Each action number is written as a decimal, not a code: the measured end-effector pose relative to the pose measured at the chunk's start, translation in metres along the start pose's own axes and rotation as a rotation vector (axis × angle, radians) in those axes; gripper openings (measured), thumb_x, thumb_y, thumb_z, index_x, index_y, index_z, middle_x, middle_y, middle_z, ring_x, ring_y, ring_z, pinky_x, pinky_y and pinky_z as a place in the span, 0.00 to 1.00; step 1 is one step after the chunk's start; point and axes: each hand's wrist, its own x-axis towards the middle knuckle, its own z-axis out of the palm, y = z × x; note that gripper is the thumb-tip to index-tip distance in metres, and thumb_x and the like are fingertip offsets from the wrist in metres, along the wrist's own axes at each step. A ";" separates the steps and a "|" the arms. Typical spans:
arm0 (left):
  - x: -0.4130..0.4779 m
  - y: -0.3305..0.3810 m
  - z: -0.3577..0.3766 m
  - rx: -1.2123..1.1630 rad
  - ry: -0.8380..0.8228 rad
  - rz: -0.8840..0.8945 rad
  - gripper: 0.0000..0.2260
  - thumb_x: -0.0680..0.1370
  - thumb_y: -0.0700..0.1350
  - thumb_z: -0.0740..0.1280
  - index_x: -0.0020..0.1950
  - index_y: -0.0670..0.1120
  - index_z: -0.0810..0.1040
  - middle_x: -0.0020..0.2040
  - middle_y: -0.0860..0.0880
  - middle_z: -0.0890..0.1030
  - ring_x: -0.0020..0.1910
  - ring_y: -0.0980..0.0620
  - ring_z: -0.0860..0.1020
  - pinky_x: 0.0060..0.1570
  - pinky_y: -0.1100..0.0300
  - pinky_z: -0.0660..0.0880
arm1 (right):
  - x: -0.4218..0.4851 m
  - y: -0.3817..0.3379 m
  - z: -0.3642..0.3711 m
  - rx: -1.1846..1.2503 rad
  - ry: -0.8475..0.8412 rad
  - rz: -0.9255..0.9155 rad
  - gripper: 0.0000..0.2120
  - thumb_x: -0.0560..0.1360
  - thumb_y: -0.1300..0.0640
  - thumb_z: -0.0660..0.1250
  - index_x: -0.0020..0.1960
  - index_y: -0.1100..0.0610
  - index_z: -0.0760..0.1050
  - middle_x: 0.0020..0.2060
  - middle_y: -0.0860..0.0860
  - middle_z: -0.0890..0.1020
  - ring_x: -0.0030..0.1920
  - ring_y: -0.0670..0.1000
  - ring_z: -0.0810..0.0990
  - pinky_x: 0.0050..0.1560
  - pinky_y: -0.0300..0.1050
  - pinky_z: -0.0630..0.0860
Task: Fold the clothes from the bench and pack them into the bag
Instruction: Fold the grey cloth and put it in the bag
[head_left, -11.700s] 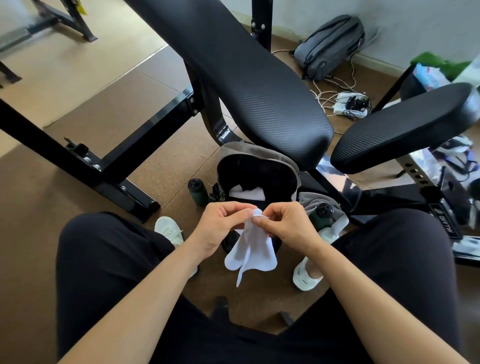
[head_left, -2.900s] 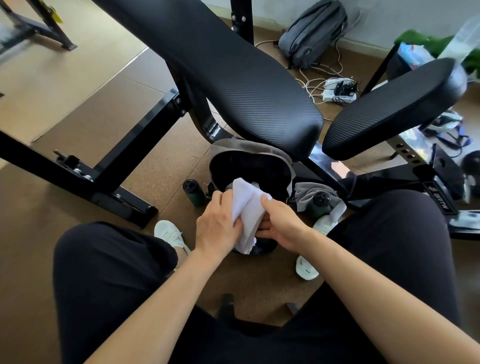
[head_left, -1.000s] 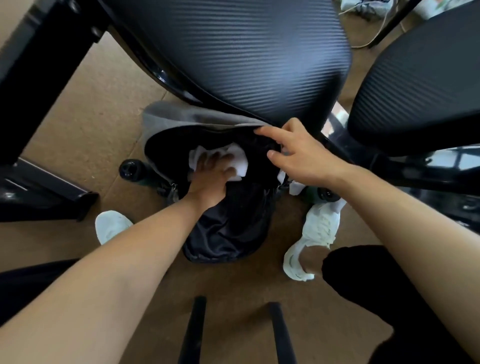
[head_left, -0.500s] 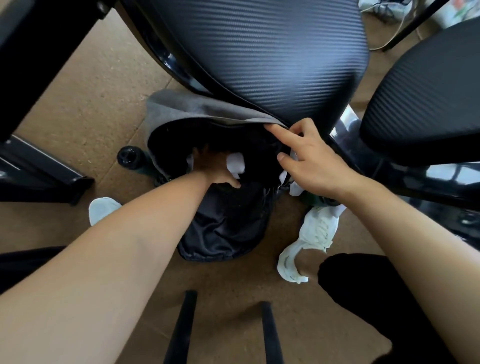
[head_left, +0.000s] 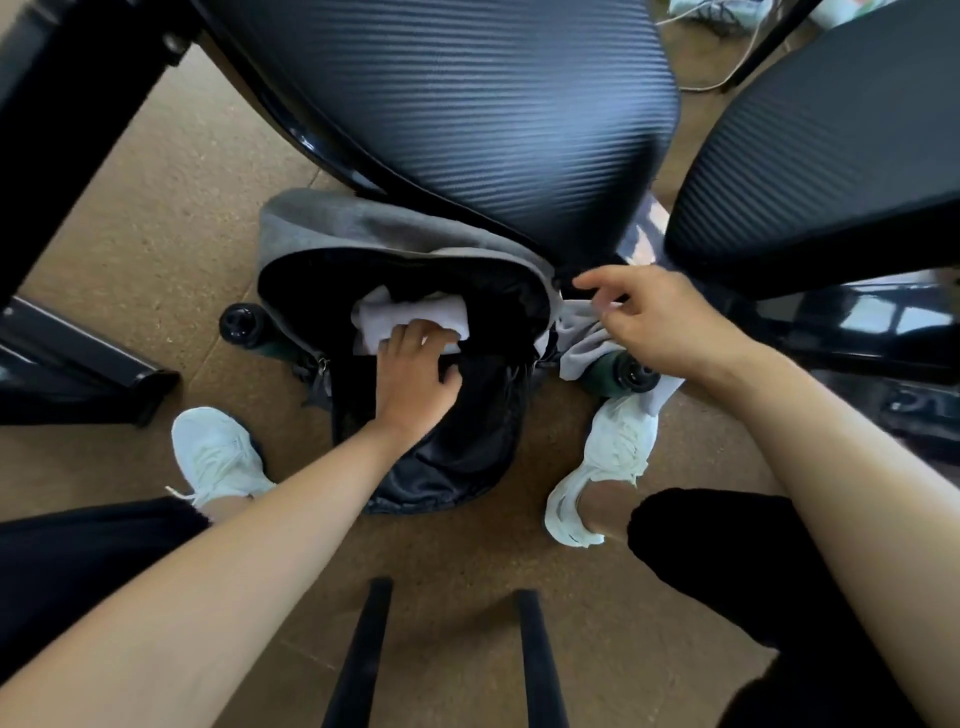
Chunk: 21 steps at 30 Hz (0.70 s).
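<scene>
**White cloth goes into the bag**

A moment ago the left hand (head_left: 413, 382) was deep in the bag (head_left: 457, 447), and only a bit of white showed. Now the hand has come back toward the near edge of the opening, and much more of the folded white cloth (head_left: 410, 319) can be seen. The fingers press flat on top of the cloth, close together — not pinching it, as far as can be seen. The cloth lies inside the bag, near the top of the dark opening.

The right hand (head_left: 660, 325) has moved too. Before, it held the bag's rim open. Now it is off to the right of the rim, fingers spread apart and blurry, just over a gray cloth (head_left: 587, 348) that lies beside the bag. I cannot tell if it touches it.

The bag sits on the brown floor (head_left: 156, 234) between two white shoes (head_left: 218, 457). The black bench pad (head_left: 493, 114) hangs right over the bag's far edge — there is little room above it there. A dark bottle (head_left: 240, 325) lies just left of the bag, and another (head_left: 626, 374) just right. The near side, toward the person, is open floor.
</scene>
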 end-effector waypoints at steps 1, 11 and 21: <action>-0.005 0.014 0.000 -0.060 -0.014 0.018 0.13 0.75 0.46 0.70 0.60 0.49 0.81 0.57 0.48 0.79 0.59 0.44 0.76 0.58 0.48 0.73 | -0.003 0.011 0.001 -0.032 0.016 0.040 0.20 0.80 0.60 0.61 0.69 0.47 0.76 0.61 0.51 0.81 0.61 0.54 0.80 0.63 0.54 0.77; 0.018 0.137 0.062 -0.395 -0.512 -0.048 0.18 0.81 0.46 0.68 0.71 0.51 0.74 0.68 0.50 0.75 0.64 0.49 0.77 0.60 0.54 0.76 | -0.010 0.151 0.047 0.055 0.084 0.539 0.12 0.77 0.59 0.65 0.59 0.56 0.80 0.51 0.57 0.83 0.41 0.54 0.79 0.32 0.40 0.69; 0.056 0.137 0.146 -0.403 -0.795 -0.189 0.27 0.79 0.36 0.63 0.78 0.49 0.67 0.84 0.41 0.46 0.82 0.40 0.51 0.77 0.46 0.59 | 0.042 0.237 0.094 0.249 -0.049 0.610 0.19 0.78 0.66 0.67 0.69 0.61 0.76 0.63 0.62 0.79 0.63 0.61 0.79 0.62 0.53 0.77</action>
